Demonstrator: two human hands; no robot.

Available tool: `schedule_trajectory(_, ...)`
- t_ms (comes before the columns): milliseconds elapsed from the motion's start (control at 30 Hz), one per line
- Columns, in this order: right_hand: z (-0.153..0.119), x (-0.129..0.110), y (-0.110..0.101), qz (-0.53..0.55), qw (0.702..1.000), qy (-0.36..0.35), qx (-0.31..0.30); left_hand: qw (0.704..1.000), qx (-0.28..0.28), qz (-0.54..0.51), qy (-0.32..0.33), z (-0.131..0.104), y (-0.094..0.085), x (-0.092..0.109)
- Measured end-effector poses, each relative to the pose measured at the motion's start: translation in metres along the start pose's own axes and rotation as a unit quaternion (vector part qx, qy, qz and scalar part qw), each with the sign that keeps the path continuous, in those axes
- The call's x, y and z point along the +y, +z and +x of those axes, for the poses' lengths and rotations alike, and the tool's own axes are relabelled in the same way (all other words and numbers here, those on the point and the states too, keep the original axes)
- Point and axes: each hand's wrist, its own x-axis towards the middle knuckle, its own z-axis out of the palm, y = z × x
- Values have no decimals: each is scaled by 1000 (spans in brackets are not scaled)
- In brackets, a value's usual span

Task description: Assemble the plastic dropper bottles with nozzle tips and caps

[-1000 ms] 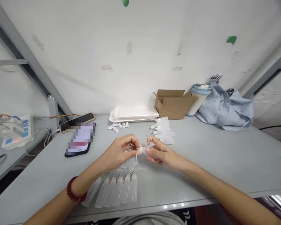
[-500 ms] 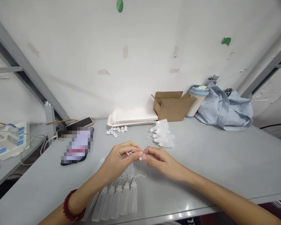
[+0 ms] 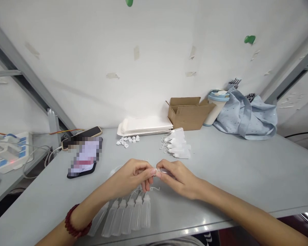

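Both hands meet above the table, fingertips together. My right hand (image 3: 181, 179) is closed around a small clear plastic bottle (image 3: 167, 173), lying sideways and mostly covered by the fingers. At its left end, my left hand (image 3: 135, 174) pinches with thumb and fingers; a whitish bit shows between the fingertips, its exact form hidden. Below the left hand lies a row of several clear plastic bottles (image 3: 130, 215) with thin white tethers at their necks. Beyond the hands are a cluster of small white caps (image 3: 128, 140) and a stack of similar bottles (image 3: 179, 145) with tethers.
Flat white boxes (image 3: 146, 125), an open cardboard box (image 3: 187, 118), a lidded cup (image 3: 215, 107) and a blue fabric bag (image 3: 246, 118) stand along the wall. Two phones (image 3: 86, 155) (image 3: 83, 136) and a power strip (image 3: 14, 152) are at the left.
The bottle now shows in my right hand, where earlier a white piece was visible between both hands' fingertips. My left hand has turned, its lower fingers now hanging down. The view has shifted slightly.
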Motion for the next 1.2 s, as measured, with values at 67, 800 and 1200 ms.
schedule_trajectory(67,0,-2,-1,33,999,15,5,999,18,43,18,-1,2,0)
schedule_trajectory(800,1,0,-12,104,992,69,20,910,75,340,224,6,-4,17)
schedule_trajectory(1200,-2,-6,-21,-86,996,-6,-18,962,95,229,115,7,-3,18)
